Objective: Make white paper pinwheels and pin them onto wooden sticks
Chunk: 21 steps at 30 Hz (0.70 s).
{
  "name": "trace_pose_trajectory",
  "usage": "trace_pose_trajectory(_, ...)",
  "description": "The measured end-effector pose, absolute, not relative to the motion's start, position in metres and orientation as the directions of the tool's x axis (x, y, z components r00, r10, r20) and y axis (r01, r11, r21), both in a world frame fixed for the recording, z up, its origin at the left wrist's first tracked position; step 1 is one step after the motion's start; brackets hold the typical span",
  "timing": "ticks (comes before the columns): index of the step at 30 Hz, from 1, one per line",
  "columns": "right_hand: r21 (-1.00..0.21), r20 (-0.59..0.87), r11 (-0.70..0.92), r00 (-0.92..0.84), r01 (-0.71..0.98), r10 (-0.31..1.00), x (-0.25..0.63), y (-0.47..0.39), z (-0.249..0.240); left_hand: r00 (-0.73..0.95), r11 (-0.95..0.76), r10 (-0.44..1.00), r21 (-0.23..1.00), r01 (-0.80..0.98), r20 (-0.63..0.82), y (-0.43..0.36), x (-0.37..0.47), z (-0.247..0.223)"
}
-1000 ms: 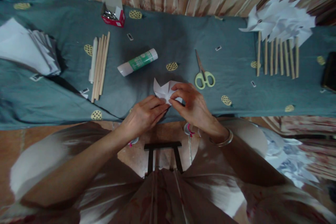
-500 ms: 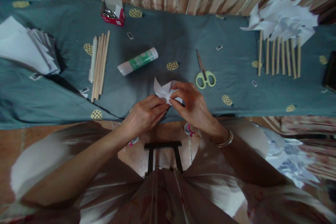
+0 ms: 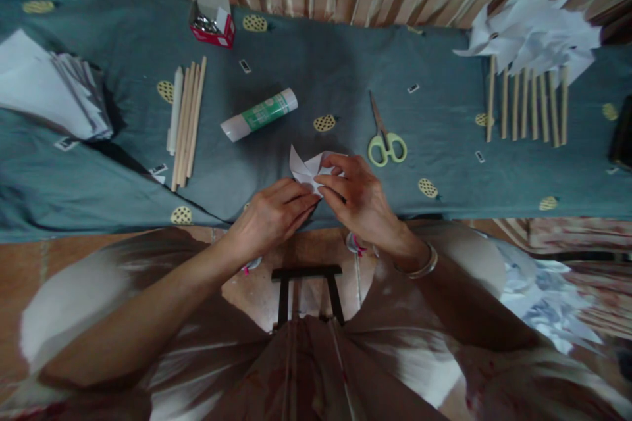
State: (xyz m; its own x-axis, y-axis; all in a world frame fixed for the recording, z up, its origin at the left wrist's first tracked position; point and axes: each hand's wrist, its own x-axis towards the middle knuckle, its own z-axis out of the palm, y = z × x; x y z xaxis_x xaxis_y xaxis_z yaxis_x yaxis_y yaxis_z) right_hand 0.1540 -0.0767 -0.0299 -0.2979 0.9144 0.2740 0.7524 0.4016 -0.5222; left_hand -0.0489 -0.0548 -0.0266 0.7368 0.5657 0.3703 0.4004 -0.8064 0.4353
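Between my hands, at the front edge of the table, is a white paper pinwheel with folded, pointed blades. My left hand pinches its lower left side. On its right side, my right hand grips the paper, with the index finger pressing near the centre; the fingers hide part of the blades. A green and white glue stick lies just beyond my left hand. Scissors with light green handles rest beyond my right hand, blades pointing away.
Several wooden sticks lie at left, near a stack of white paper. An opened red box of small metal pieces stands at the back. Finished paper pinwheels on sticks are piled at right. A patterned cloth covers the table.
The index finger of my right hand has shifted slightly left over the pinwheel's centre. My left hand keeps its place on the paper.
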Motion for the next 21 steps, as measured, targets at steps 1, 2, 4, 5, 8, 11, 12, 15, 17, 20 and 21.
trace_pose_trajectory(1,-0.517,0.275,0.406,-0.303,0.754,0.913,0.154,-0.077,-0.030,0.736,-0.808,0.563,0.436,0.396,0.375,-0.055,-0.049,-0.026)
trace_pose_trajectory(2,-0.513,0.275,0.410,-0.308,0.754,0.911,0.154,-0.077,-0.030,0.737,-0.809,0.561,0.438,0.392,0.377,-0.055,-0.049,-0.026)
trace_pose_trajectory(4,-0.509,0.277,0.417,-0.315,0.753,0.908,0.154,-0.078,-0.029,0.743,-0.807,0.559,0.446,0.387,0.368,-0.055,-0.049,-0.025)
trace_pose_trajectory(5,-0.507,0.283,0.421,-0.317,0.752,0.905,0.154,-0.078,-0.029,0.747,-0.803,0.562,0.451,0.390,0.356,-0.055,-0.049,-0.025)
trace_pose_trajectory(8,-0.497,0.296,0.431,-0.320,0.753,0.900,0.155,-0.078,-0.028,0.754,-0.789,0.574,0.463,0.404,0.320,-0.055,-0.049,-0.024)
trace_pose_trajectory(11,-0.479,0.291,0.435,-0.329,0.762,0.898,0.154,-0.079,-0.029,0.753,-0.786,0.579,0.458,0.415,0.311,-0.055,-0.049,-0.025)
trace_pose_trajectory(12,-0.474,0.291,0.437,-0.332,0.764,0.897,0.154,-0.080,-0.029,0.752,-0.789,0.578,0.453,0.416,0.317,-0.054,-0.049,-0.025)
trace_pose_trajectory(15,-0.464,0.308,0.448,-0.335,0.765,0.891,0.152,-0.082,-0.032,0.742,-0.798,0.572,0.446,0.404,0.350,-0.054,-0.049,-0.026)
trace_pose_trajectory(17,-0.462,0.309,0.444,-0.330,0.768,0.892,0.150,-0.084,-0.034,0.737,-0.805,0.564,0.446,0.392,0.372,-0.054,-0.049,-0.026)
trace_pose_trajectory(20,-0.449,0.307,0.450,-0.339,0.772,0.889,0.147,-0.086,-0.037,0.744,-0.807,0.561,0.439,0.395,0.363,-0.054,-0.049,-0.026)
trace_pose_trajectory(21,-0.443,0.305,0.453,-0.346,0.773,0.887,0.146,-0.087,-0.038,0.746,-0.805,0.564,0.437,0.400,0.356,-0.054,-0.049,-0.025)
